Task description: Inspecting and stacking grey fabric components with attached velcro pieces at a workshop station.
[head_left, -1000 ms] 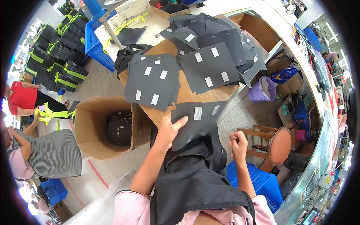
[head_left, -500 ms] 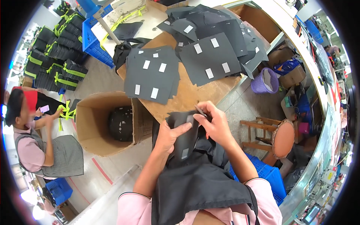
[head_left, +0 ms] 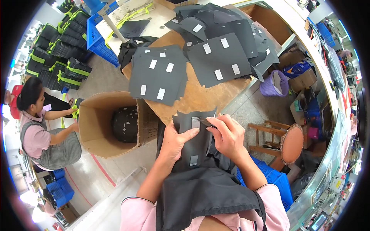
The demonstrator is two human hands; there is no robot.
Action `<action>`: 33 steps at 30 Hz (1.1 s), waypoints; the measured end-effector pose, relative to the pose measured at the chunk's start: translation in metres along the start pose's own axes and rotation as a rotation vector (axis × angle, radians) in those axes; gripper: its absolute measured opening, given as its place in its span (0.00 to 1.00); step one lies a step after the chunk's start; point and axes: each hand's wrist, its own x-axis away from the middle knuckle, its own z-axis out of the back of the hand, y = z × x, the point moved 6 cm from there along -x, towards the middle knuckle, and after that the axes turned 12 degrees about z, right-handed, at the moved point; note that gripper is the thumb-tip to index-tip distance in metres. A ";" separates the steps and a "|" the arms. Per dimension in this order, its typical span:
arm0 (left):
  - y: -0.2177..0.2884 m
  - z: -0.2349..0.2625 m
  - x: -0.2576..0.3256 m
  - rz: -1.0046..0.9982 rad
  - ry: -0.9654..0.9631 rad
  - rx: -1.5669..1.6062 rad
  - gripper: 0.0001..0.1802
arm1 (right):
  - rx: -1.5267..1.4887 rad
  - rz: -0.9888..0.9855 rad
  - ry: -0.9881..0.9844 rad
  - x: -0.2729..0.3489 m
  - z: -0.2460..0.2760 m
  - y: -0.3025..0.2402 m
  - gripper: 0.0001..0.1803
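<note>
Left hand (head_left: 174, 143) clamps a black panel (head_left: 189, 147) near the counter (head_left: 201, 98); right hand (head_left: 228, 135) pinches a pointed tool (head_left: 207, 123) (maybe snips) by its white patch (head_left: 195, 122). This piece seems unfinished; the counter's other panels (head_left: 212, 58), I cannot tell.

Right hand's (head_left: 229, 134) tool (head_left: 206, 122) now at white patch (head_left: 195, 123), panel (head_left: 189, 143) flatter; co-worker's arms (head_left: 58, 114) extended

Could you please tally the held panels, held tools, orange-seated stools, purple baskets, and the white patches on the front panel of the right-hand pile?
Held dark panel: 1
Held small tool: 1
Orange-seated stool: 1
Purple basket: 1
White patches on the pile's front panel: 4
Total: 8
</note>
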 end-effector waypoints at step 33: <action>-0.004 0.008 -0.024 0.042 0.020 -0.197 0.14 | -0.630 -0.652 -0.282 -0.003 -0.031 0.056 0.05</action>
